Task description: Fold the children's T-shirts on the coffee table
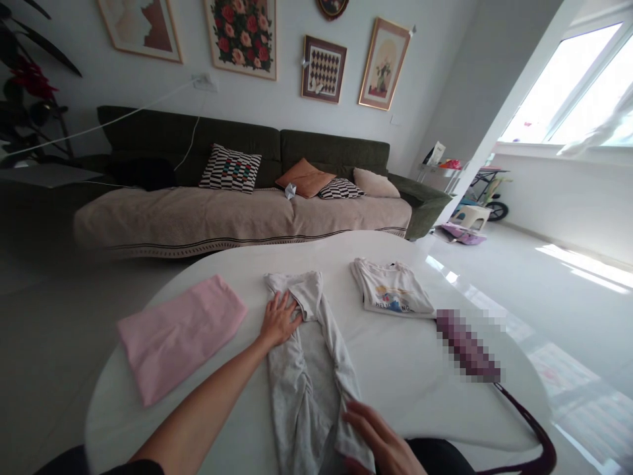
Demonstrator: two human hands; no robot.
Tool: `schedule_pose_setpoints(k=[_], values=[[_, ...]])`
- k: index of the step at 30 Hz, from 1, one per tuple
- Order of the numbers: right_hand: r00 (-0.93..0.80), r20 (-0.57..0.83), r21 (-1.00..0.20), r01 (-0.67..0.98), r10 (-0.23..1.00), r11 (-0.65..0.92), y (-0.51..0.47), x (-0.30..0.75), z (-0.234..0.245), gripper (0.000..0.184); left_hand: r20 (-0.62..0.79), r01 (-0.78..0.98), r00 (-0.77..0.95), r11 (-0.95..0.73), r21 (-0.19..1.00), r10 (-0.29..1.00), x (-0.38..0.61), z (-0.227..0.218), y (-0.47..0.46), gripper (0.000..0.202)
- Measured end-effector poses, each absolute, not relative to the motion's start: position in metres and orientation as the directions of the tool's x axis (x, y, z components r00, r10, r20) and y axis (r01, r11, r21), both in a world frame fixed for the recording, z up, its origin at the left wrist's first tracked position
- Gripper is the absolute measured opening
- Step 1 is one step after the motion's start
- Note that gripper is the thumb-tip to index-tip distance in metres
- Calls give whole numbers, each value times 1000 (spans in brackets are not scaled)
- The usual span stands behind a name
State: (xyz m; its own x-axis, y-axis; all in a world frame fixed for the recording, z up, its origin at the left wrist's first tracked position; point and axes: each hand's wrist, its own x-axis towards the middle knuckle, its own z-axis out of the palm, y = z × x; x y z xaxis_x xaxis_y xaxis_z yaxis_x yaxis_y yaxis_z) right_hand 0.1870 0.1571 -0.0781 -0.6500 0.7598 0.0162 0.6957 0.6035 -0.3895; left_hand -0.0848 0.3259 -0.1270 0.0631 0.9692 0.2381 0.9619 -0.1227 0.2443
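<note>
1. Head camera, centre: a person's left hand [279, 320] lies released, palm down and fingers spread, on the upper part of a grey garment [306, 376]. The garment is stretched lengthwise on a white table [420, 376], its top end folded over just beside the fingertips.
2. Head camera, bottom edge: the right hand [380, 438] rests on the garment's near end, fingers extended. Whether it pinches the cloth cannot be told.
3. Handling, by the look of it: the grey fabric is thin, soft and light. It wrinkles where it bunches, so it would sag if lifted at one point. The hems and outer edges appear the surest places to take hold.
4. Head camera, surroundings: a folded pink cloth [180, 338] lies to the left and a folded printed T-shirt [393, 290] to the right, both apart from the garment. A sofa [237, 221] with cushions stands behind.
</note>
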Motion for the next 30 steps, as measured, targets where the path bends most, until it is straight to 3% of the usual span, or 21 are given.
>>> schedule_pose_setpoints(k=[2,4,8,12,17,21,25,28,30], values=[[-625,79,-316,723,777,614,165,186,-89,69,227,962,62,-119,246,972,-84,-126,326,46],[-644,83,-235,729,761,643,170,184,-114,81,222,962,69,-124,245,973,-84,-126,326,47],[-625,154,-86,763,765,641,168,175,-163,79,208,969,88,-132,211,974,-85,-126,328,49],[-523,216,5,845,824,535,160,161,-160,76,120,981,102,-120,151,987,-83,-115,332,49],[-519,125,-24,851,846,525,155,153,-133,75,110,990,8,-24,142,994,-57,-88,322,53],[-509,71,-64,856,858,513,152,155,-127,81,156,982,-35,5,186,987,-23,-80,253,58],[-515,-45,-108,854,856,509,149,153,-111,89,151,923,209,-246,295,966,-15,-106,144,62],[-520,-176,-146,854,836,500,149,152,-91,98,-15,909,332,-316,270,943,-30,-123,87,88],[-530,-235,-175,848,815,501,151,154,-80,101,-87,916,358,-331,226,930,-42,-123,73,92]])
